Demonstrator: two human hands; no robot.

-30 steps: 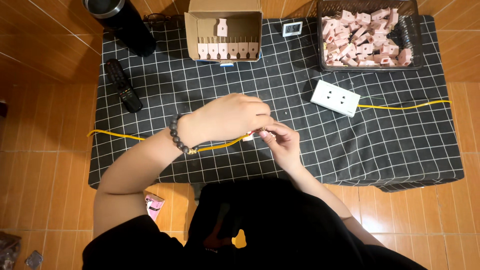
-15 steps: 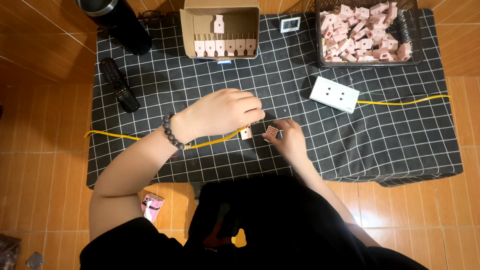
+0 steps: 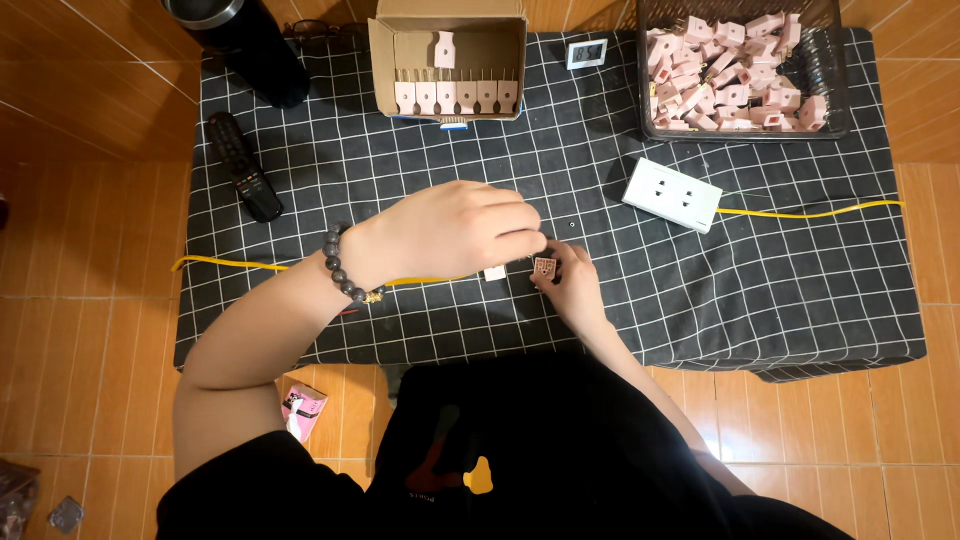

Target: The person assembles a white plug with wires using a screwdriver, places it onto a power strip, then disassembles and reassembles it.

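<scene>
- Cloth [image 3: 780,290]: black, white grid, over the table
- Basket [image 3: 742,132] of pink plugs at 1 o'clock; box [image 3: 447,38] at 12
- Left hand [image 3: 455,232] (beaded wrist) curled, fingertips meeting the right's
- Right hand [image 3: 572,285] pinches a plug [image 3: 545,266], centre, just right of a white piece [image 3: 495,272]

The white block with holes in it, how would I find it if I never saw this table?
Start at the black checked cloth and look below the wire basket of pink plugs. The white socket block lies flat there, alone, with a yellow cord running from it toward the cloth's edge. It is the only white rectangle with socket holes.
</scene>
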